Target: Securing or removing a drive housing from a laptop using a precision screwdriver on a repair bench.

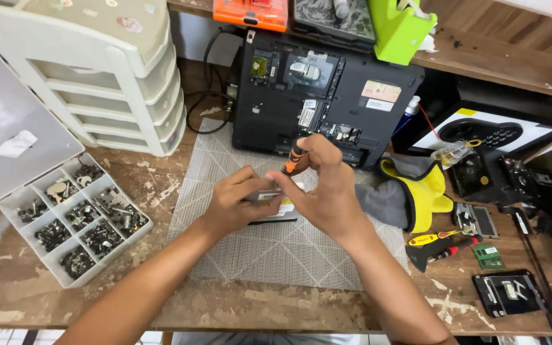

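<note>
Between the 2 hands, right hand grips an orange screwdriver (tip down), left hand pinches a flat drive.

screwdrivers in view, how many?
2, maybe more hidden. An orange-and-black screwdriver is in the right hand, over the flat part the left hand holds. A yellow-and-red screwdriver lies right of the glove.

Bare mat lies open; screw box left, glove right hem it.

Two hands, one screwdriver, one laptop
</note>
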